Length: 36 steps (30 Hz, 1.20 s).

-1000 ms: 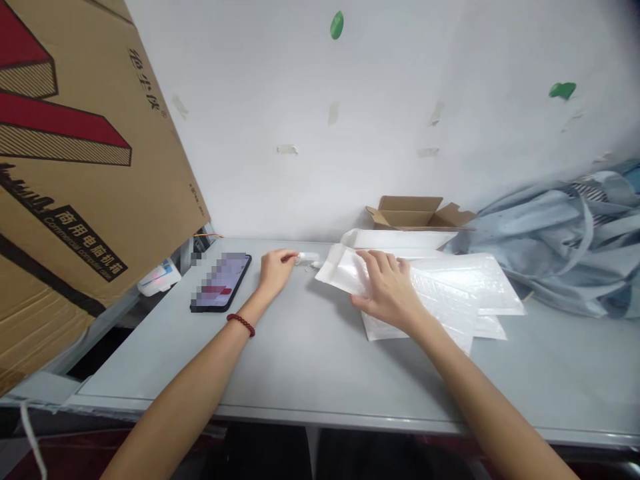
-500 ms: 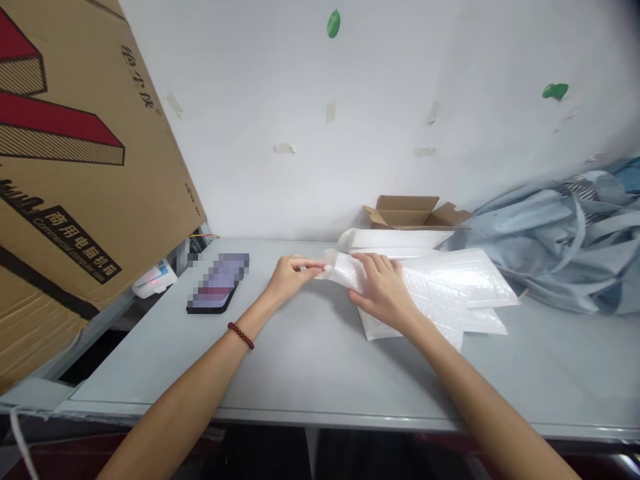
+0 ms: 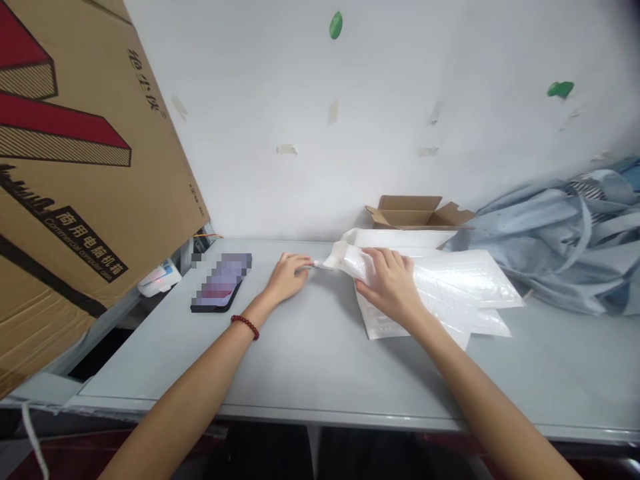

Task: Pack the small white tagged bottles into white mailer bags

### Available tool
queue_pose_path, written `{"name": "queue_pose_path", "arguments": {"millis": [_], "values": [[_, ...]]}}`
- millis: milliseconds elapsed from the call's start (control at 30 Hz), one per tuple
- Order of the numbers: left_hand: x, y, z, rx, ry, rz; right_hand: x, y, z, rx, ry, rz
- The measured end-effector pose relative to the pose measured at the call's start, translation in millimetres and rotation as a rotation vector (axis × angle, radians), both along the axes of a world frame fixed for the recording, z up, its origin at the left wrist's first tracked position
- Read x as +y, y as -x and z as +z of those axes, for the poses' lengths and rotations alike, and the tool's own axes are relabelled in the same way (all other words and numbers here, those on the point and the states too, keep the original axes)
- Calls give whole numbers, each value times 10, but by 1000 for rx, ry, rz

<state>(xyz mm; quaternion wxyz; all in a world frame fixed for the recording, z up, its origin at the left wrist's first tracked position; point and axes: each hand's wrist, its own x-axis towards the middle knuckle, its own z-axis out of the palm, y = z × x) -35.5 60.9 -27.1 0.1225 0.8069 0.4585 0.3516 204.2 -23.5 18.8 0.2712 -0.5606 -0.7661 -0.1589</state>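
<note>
My right hand (image 3: 391, 280) grips a white bubble mailer (image 3: 443, 300) near its left end, with the fingers over the top and the thumb on the near side. The mailer's end rises slightly towards the left. My left hand (image 3: 289, 275), with a dark red bead bracelet on the wrist, is pinched closed. Its fingertips hold a thin whitish item (image 3: 320, 265) that reaches to the mailer's end; it is too small and partly hidden to name. More white bubble mailers (image 3: 493, 283) lie beneath and to the right of the held one.
A phone (image 3: 223, 283) lies on the grey table (image 3: 300, 373) to the left. A large cardboard box (image 3: 100, 180) leans at far left, beside a small white device (image 3: 159, 279). An open small carton (image 3: 410, 217) stands at the back, with bluish-grey fabric (image 3: 560, 247) at right.
My left hand has drawn back a little left from the mailer's end, and a thin whitish item now shows between them. The right hand keeps hold of the mailer.
</note>
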Motion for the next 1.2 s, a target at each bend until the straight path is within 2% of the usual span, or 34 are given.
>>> {"name": "queue_pose_path", "arguments": {"millis": [100,167,433,567,633,800,1033,1200], "values": [[17,-45,-95,91,25,-34,0,9,-21,-55,15,-9],[18,-74,-98,61,39,-36,1,5,-26,-84,32,-19],[44,34,120,-297,187,100,9,-34,-13,-89,62,-33],[15,92,306,-694,289,54,11,-31,-27,-89,54,-24],[-25,70,375,-797,318,10,11,-29,-31,-82,48,-20],[-189,-125,397,-744,377,-76,-6,-9,-21,-36,37,38],[-373,-300,356,-727,580,-189,-70,76,3,-21,69,106],[-419,-310,418,-710,564,-278,-89,116,-18,8,29,170]]}}
